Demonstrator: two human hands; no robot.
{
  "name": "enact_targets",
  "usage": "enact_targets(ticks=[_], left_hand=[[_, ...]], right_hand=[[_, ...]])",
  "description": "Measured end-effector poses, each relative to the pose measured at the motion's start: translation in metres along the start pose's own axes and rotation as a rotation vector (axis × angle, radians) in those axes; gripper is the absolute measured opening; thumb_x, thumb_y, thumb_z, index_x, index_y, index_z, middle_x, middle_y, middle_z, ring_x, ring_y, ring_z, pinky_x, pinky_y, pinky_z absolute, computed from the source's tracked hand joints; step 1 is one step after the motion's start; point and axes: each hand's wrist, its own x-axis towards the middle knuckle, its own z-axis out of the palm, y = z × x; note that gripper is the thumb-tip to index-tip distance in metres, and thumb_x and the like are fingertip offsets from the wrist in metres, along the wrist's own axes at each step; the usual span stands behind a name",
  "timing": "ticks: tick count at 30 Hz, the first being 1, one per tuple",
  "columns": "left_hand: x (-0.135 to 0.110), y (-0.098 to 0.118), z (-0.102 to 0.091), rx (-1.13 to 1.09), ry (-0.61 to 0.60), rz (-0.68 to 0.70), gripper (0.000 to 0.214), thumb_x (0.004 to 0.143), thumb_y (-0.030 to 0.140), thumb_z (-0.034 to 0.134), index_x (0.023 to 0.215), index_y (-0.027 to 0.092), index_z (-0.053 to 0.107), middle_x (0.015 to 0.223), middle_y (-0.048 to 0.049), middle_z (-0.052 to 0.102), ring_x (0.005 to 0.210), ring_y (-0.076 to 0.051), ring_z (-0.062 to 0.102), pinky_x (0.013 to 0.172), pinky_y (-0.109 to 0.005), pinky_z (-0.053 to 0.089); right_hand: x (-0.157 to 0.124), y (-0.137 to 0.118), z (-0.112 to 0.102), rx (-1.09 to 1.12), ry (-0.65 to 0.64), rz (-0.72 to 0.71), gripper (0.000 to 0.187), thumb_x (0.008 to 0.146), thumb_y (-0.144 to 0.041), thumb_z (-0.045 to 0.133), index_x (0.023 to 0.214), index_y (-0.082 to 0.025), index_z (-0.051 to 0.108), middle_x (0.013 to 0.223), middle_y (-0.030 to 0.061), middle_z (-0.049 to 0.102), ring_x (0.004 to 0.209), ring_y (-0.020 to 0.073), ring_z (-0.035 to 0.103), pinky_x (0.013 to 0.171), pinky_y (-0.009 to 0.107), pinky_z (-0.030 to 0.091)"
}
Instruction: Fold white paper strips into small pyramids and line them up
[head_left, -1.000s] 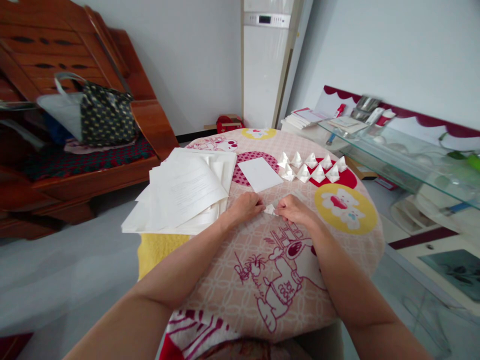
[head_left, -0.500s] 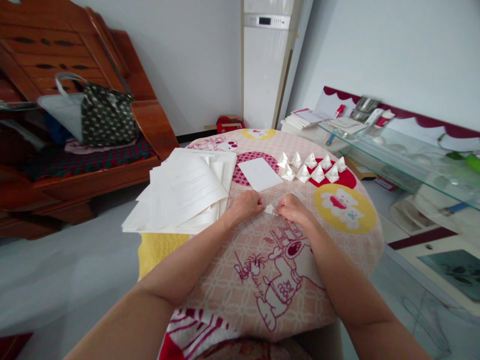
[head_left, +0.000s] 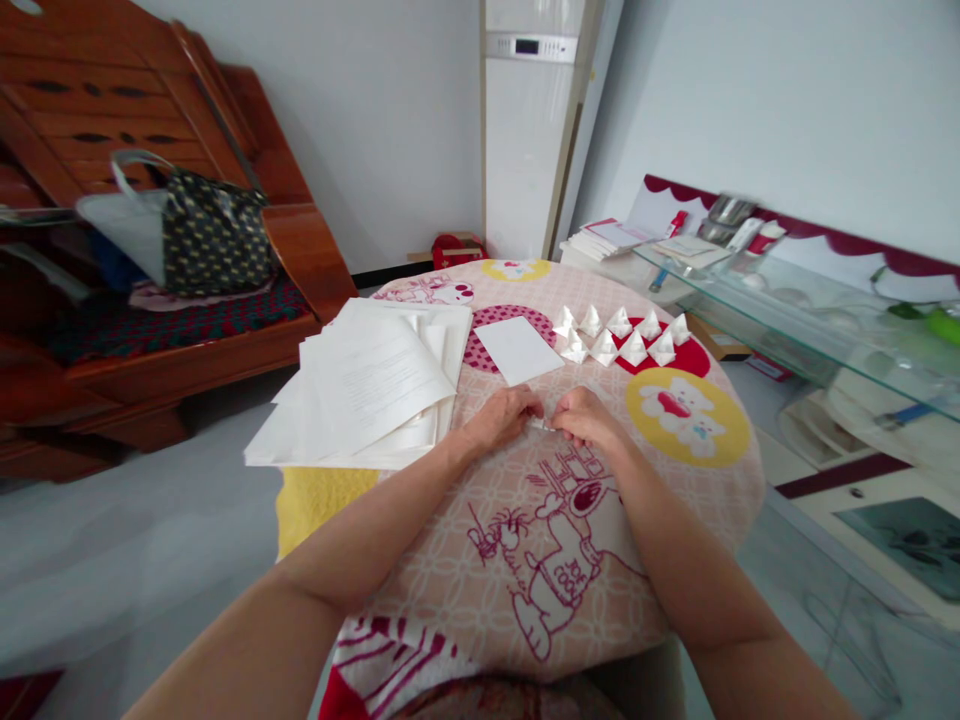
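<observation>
My left hand (head_left: 504, 416) and my right hand (head_left: 589, 420) meet fingertip to fingertip over the middle of the round table (head_left: 705, 500), both closed on a small folded white paper piece (head_left: 545, 425) that is almost hidden between them. Beyond my hands lies a single white sheet (head_left: 517, 349). To its right stand several small folded white paper shapes (head_left: 622, 335) in two rows. A loose stack of white papers (head_left: 367, 385) lies left of my left hand.
The table wears a pink cartoon-print cloth (head_left: 555, 560). A wooden bench (head_left: 150, 300) with a patterned bag (head_left: 206, 232) stands at the left. A glass shelf (head_left: 810, 310) with cups and books runs along the right. A white floor air conditioner (head_left: 529, 130) stands behind.
My two hands have drawn closer together, so the small folded paper that showed between them is now mostly covered by my fingers.
</observation>
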Motion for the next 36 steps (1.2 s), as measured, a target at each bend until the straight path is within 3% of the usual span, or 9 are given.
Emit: enact_targets(ticks=[10,21,30,36], left_hand=[[0.004,-0.002,-0.001,-0.031,-0.036,-0.057,0.032,0.077,-0.001,0.055,0.088,0.017,0.079,0.091,-0.0051,0.075,0.088,-0.016,0.067,0.087,-0.026,0.053],[0.004,-0.001,-0.002,-0.016,-0.064,-0.080,0.033,0.078,-0.001,0.055,0.091,0.016,0.080,0.091,-0.0054,0.074,0.086,-0.016,0.067,0.088,-0.025,0.052],[0.004,-0.001,-0.002,-0.015,-0.071,-0.089,0.030,0.082,0.002,0.055,0.091,0.016,0.079,0.091,-0.0053,0.074,0.087,-0.016,0.066,0.090,-0.028,0.052],[0.001,0.002,0.000,-0.009,-0.024,-0.117,0.032,0.078,0.001,0.053,0.100,0.015,0.073,0.095,-0.0066,0.073,0.089,-0.017,0.065,0.089,-0.029,0.052]], right_hand=[[0.000,-0.003,0.001,-0.080,0.025,-0.046,0.032,0.080,-0.030,0.074,0.055,-0.019,0.056,0.046,0.0015,0.058,0.038,0.0138,0.054,0.041,0.024,0.038],[0.004,-0.002,-0.003,0.011,-0.059,0.028,0.021,0.076,-0.017,0.074,0.060,-0.017,0.059,0.044,-0.0013,0.057,0.034,0.0123,0.053,0.036,0.021,0.036],[0.002,0.004,-0.010,0.012,-0.103,0.060,0.025,0.073,-0.013,0.072,0.054,-0.016,0.056,0.040,-0.0014,0.055,0.031,0.0104,0.048,0.034,0.020,0.034],[-0.002,0.011,-0.012,0.125,-0.131,0.007,0.026,0.082,-0.022,0.069,0.061,-0.016,0.056,0.046,-0.0022,0.058,0.033,0.0079,0.049,0.033,0.018,0.030]])
